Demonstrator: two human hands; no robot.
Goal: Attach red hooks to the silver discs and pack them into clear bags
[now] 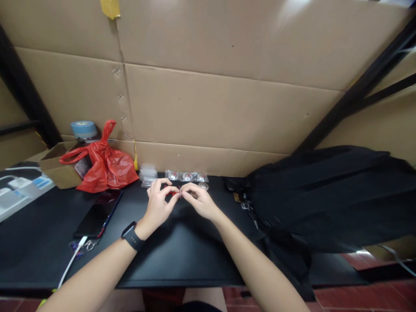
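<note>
My left hand (158, 203), with a dark watch (132, 235) on its wrist, pinches one side of a small thin disc (180, 193). My right hand (200, 202) pinches the same disc from the other side. It is held nearly edge-on above the black table, so its faces are mostly hidden. Something small and red (168, 194) shows behind my left fingers; its kind is unclear. Just beyond my hands lie three round pieces in clear wrappers (187, 177), with red at their centres. A loose round silvery piece (203, 186) is near my right knuckles.
A stack of clear plastic packets (148, 174) stands behind my left hand. Further left are a red plastic bag (105, 167), a cardboard box (60, 167), a charging phone (100, 213) and a white power strip (24, 197). Black fabric (325, 199) covers the right side; cardboard walls (208, 108) rise behind.
</note>
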